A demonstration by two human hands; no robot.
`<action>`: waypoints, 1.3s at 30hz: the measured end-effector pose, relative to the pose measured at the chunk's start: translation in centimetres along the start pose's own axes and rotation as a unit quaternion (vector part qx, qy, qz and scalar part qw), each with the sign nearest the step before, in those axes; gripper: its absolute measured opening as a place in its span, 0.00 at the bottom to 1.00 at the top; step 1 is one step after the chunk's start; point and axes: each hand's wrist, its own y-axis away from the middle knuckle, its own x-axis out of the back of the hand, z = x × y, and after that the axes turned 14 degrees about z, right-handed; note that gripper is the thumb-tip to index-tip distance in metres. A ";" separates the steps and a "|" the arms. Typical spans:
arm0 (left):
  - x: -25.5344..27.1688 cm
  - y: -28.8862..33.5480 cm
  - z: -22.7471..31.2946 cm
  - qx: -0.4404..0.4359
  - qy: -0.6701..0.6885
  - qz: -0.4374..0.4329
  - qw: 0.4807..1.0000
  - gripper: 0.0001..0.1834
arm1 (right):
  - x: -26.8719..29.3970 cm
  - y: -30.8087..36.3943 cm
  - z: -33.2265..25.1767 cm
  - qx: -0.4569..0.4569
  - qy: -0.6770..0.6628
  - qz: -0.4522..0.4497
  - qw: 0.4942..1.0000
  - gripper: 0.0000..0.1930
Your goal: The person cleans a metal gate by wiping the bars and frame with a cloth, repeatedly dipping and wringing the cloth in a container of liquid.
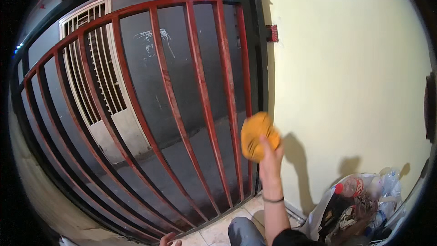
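My right hand [269, 155] grips a folded orange-yellow cloth [256, 137] with thin dark lines on it. The thumb presses on its near face, and the other fingers are hidden behind it. The cloth is at the right end of a metal gate [207, 105] with red upright bars and a black frame. Whether it touches the rightmost bars, I cannot tell. Only some fingers of my left hand [169, 240] show at the bottom edge, low by the gate's foot. They are apart, with nothing visible in them.
A pale yellow wall [346, 73] rises right of the gate. At its foot stands a white bag [318, 214] full of plastic bottles and scraps. Beyond the bars are a grey wall [141, 59] and a white barred door [118, 132]. My knee [246, 231] is above the tiled floor [216, 233].
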 end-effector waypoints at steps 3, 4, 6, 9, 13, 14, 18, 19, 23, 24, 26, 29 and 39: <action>0.8 2.1 -1.5 0.029 -0.007 0.070 0.997 0.20 | -9.7 -5.1 -6.9 0.285 0.008 -0.051 0.957 0.21; 0.8 2.5 -1.5 0.016 -0.004 0.089 0.996 0.19 | -12.3 -7.1 -8.6 0.409 0.033 -0.041 0.911 0.22; 0.4 3.4 -3.2 0.001 -0.025 0.121 0.992 0.19 | -16.6 -12.2 -11.8 0.619 0.070 -0.007 0.782 0.24; -0.1 4.4 -0.7 0.010 -0.046 0.158 0.986 0.18 | -21.4 -19.5 -16.5 0.751 0.136 -0.017 0.647 0.31; -0.2 5.3 -4.0 0.002 -0.061 0.178 0.982 0.17 | -24.8 -28.6 -21.7 0.760 0.393 -0.098 0.509 0.32; -0.8 5.6 -4.5 0.019 -0.049 0.192 0.980 0.17 | -25.2 -29.1 -21.8 0.763 0.385 -0.103 0.510 0.32; -2.1 5.9 -5.3 0.036 -0.049 0.196 0.979 0.16 | -22.9 -30.0 -18.4 0.646 0.610 -0.212 0.407 0.21; -2.4 6.1 -5.7 0.018 -0.027 0.211 0.977 0.16 | -20.7 -30.4 -16.5 0.760 0.503 -0.237 0.337 0.18; -4.0 6.5 -4.5 0.091 0.002 0.182 0.979 0.17 | -20.5 -32.9 -19.3 0.796 0.462 -0.317 0.229 0.16; -4.2 6.5 -4.4 0.093 0.002 0.182 0.979 0.17 | -22.6 -30.7 -21.6 0.709 0.621 -0.278 0.186 0.17; -4.8 6.0 -4.5 0.085 -0.003 0.145 0.986 0.18 | -24.7 -33.9 -23.0 0.706 0.649 -0.196 0.207 0.15; -4.7 6.4 -4.0 0.152 0.007 0.145 0.978 0.19 | -25.0 -30.3 -22.1 0.738 0.559 -0.198 0.321 0.11; -4.3 6.4 -7.3 0.019 -0.043 0.202 0.978 0.15 | -21.8 -33.1 -17.3 0.772 0.461 -0.105 0.425 0.42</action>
